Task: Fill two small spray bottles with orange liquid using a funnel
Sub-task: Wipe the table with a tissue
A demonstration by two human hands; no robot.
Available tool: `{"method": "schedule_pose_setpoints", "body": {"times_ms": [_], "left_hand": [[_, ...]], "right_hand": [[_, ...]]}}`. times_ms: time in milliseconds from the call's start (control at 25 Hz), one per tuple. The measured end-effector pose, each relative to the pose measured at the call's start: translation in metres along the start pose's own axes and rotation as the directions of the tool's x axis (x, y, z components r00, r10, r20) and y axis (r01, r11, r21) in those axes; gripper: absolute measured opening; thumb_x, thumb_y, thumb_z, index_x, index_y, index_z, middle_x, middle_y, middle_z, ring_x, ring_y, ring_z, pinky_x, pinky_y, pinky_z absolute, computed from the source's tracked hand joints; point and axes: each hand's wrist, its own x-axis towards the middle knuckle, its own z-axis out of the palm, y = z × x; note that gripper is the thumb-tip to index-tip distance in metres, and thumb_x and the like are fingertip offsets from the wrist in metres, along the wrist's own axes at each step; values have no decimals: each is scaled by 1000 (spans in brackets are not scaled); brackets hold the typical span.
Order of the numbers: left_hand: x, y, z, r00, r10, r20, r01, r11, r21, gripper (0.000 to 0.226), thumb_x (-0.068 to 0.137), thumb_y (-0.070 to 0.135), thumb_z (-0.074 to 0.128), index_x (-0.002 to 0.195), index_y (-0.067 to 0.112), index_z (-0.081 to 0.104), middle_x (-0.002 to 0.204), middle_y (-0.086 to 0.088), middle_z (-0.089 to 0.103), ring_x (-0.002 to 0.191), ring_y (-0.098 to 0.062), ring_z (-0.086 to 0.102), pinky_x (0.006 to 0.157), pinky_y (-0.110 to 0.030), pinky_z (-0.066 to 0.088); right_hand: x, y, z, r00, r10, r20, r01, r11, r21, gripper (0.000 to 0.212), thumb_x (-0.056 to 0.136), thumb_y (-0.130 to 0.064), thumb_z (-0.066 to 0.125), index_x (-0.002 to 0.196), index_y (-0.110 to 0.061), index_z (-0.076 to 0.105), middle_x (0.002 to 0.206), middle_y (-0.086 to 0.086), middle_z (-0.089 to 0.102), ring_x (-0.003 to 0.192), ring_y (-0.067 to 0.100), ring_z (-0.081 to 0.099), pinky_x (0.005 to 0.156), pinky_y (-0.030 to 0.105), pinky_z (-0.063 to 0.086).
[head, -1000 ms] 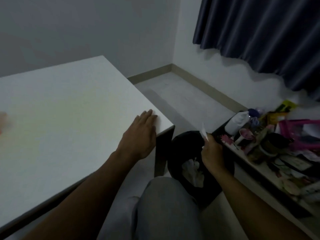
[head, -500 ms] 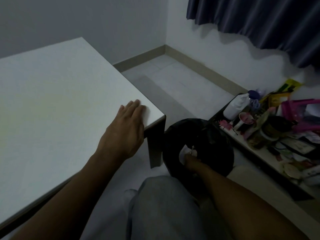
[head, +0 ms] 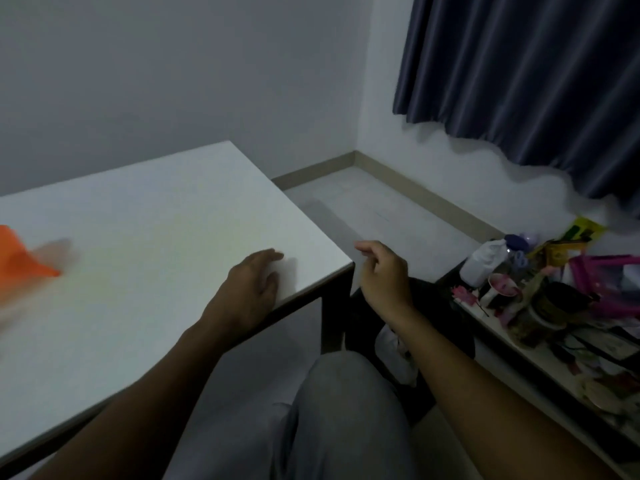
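Observation:
An orange funnel (head: 20,254) lies blurred at the far left edge of the white table (head: 138,237), its spout pointing right. My left hand (head: 254,289) rests flat on the table near its right front corner, holding nothing. My right hand (head: 384,271) hovers in the air just right of that corner, above a black bin (head: 443,317), its fingers loosely curled and empty. No spray bottle or orange liquid is in view.
The black bin beside the table leg holds crumpled white paper (head: 398,355). A low shelf (head: 554,362) on the right is crowded with a white bottle (head: 485,261), cups and pink items. A dark curtain (head: 536,81) hangs above.
My right hand held a white scrap over the bin, dipped into it, and has now come up empty beside the table corner. The view has swung left, bringing the funnel into sight.

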Motion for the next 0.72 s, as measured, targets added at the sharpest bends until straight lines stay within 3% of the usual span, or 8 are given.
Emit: {"method": "schedule_pose_setpoints", "body": {"times_ms": [120, 280, 400, 480, 640, 720], "left_hand": [[-37, -20, -35, 989, -95, -115, 104, 991, 81, 37, 96, 30, 47, 132, 24, 52, 140, 4, 52, 125, -18, 49, 102, -31, 40], [-86, -54, -82, 936, -255, -242, 297, 942, 156, 37, 94, 34, 48, 130, 27, 52, 138, 4, 54, 123, -18, 50, 98, -36, 44], [-124, -81, -109, 885, -345, -311, 413, 891, 187, 39, 94, 31, 48, 132, 24, 51, 140, 1, 53, 127, -19, 47, 101, -37, 42], [-146, -98, -126, 855, -372, -362, 458, 868, 189, 41, 93, 29, 49, 133, 21, 50, 141, -1, 52, 129, -20, 46, 101, -37, 41], [-171, -126, -139, 851, -396, -346, 481, 852, 208, 49, 95, 34, 46, 141, 20, 42, 151, -1, 40, 139, -18, 35, 109, -37, 34], [-175, -139, -131, 891, -345, -294, 422, 869, 259, 58, 95, 47, 27, 148, 21, 31, 158, -1, 25, 146, -16, 20, 116, -36, 21]], "right_hand": [[-16, -58, 40, 950, -225, 216, 237, 971, -32, 43, 91, -4, 41, 123, -18, 67, 129, 2, 67, 122, 16, 60, 108, 30, 46], [-46, -116, 105, 781, -268, 564, 379, 921, -87, 46, 96, -16, 38, 138, -27, 52, 148, 3, 51, 136, 19, 47, 113, 36, 41], [-65, -147, 145, 633, -252, 732, 508, 848, -148, 54, 104, -21, 34, 157, -20, 26, 166, 2, 21, 154, 18, 16, 125, 36, 16], [-76, -163, 167, 545, -234, 805, 639, 738, -218, 58, 107, -27, 29, 160, -15, 9, 169, 1, 2, 155, 15, -1, 126, 32, 2], [-84, -168, 191, 514, -152, 844, 720, 612, -328, 65, 107, -42, 22, 160, -12, -3, 168, 3, -11, 155, 18, -11, 126, 39, -4], [-84, -162, 197, 523, -169, 835, 749, 558, -356, 73, 103, -57, 11, 160, -13, -3, 168, 2, -11, 155, 17, -10, 126, 41, -4]]}}
